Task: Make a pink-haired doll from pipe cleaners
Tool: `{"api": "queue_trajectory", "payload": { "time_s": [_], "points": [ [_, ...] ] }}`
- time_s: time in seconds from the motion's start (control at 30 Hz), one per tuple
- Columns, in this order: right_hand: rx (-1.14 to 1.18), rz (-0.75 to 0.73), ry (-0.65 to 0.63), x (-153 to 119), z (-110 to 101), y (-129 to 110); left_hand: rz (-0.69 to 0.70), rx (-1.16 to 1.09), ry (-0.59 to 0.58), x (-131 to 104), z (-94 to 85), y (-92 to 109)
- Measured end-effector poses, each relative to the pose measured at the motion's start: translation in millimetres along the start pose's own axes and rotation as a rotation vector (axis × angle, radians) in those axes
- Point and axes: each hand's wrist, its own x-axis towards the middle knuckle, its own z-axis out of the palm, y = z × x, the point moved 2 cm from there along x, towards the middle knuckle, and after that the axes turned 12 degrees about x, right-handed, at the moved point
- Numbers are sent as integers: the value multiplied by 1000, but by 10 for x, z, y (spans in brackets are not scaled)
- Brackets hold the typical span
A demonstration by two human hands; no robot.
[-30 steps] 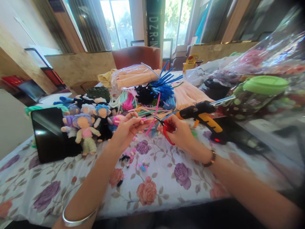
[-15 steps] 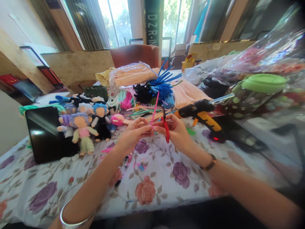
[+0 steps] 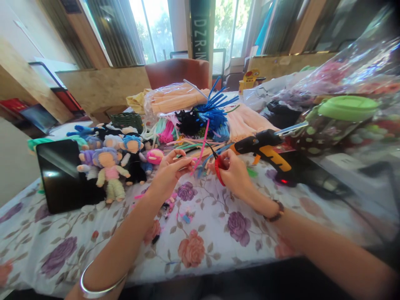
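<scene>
My left hand (image 3: 170, 173) is closed, its fingertips pinching a thin bright-pink pipe cleaner (image 3: 204, 139) that stands up at a slant between my hands. Red-handled scissors (image 3: 218, 168) are in my right hand (image 3: 234, 171), their dark blades pointing up and left towards the pink strip. A gap separates the two hands above the table. A small pink doll head (image 3: 155, 157) shows just behind my left hand; whether that hand also holds it, I cannot tell. Pink and black scraps (image 3: 168, 205) lie on the flowered cloth below my hands.
Finished fuzzy dolls (image 3: 109, 168) crowd the left beside a black tablet (image 3: 67, 177). Bundles of blue pipe cleaners (image 3: 218, 108) and peach ones (image 3: 246, 121) lie behind my hands. To the right rest a glue gun (image 3: 265, 150) with a red light and a green-lidded jar (image 3: 346, 109).
My hands have moved apart: the left slightly left, the right slightly right with the scissors. The scissors' blades now tilt further left. The pink pipe cleaner's lower end shows more.
</scene>
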Motion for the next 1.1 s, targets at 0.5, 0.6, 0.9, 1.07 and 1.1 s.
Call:
{"api": "queue_trajectory", "payload": {
  "time_s": [0.5,0.6,0.9,1.07,1.1],
  "points": [
    [354,-89,-165,-50,99,-68,-151,-79,-184,-7,68,-110],
    [316,-106,-125,-53,88,-73,-139,-34,-198,-12,73,-126],
    [449,-20,-118,-13,82,-25,155,526,-66,-12,71,-57],
    [432,-2,-129,-40,91,-63,228,613,-11,-30,68,-17],
    [428,2,-131,-44,94,-71,242,624,-2,-32,70,-14]
  ]
}}
